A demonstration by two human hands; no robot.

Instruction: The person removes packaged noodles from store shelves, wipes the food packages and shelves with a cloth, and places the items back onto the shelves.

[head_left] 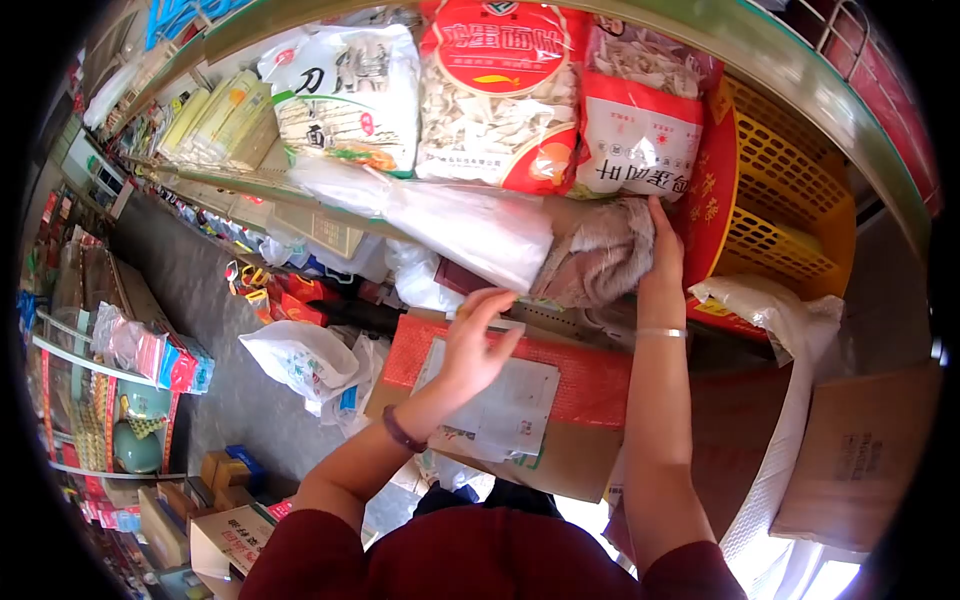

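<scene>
- Maroon shirt [510, 555] is filling the near edge, with both forearms stretching toward the far side.
- Right hand [665, 260] is gripping the right side of a cloth [605, 255], its fingers mostly hidden behind the folds.
- Left hand [478, 345] is hovering half open over a box [585, 445], fingers slightly bent, apparently holding nothing; whether its fingertips are touching the plastic [470, 230] I cannot tell.
- Cloth is hanging just near of the noodles [500, 110], at the right end of the plastic.
- Handling the cloth along the shelf edge seems to be the step in hand; any move from here is probably calling for a firm grip, clear of the plastic.
</scene>
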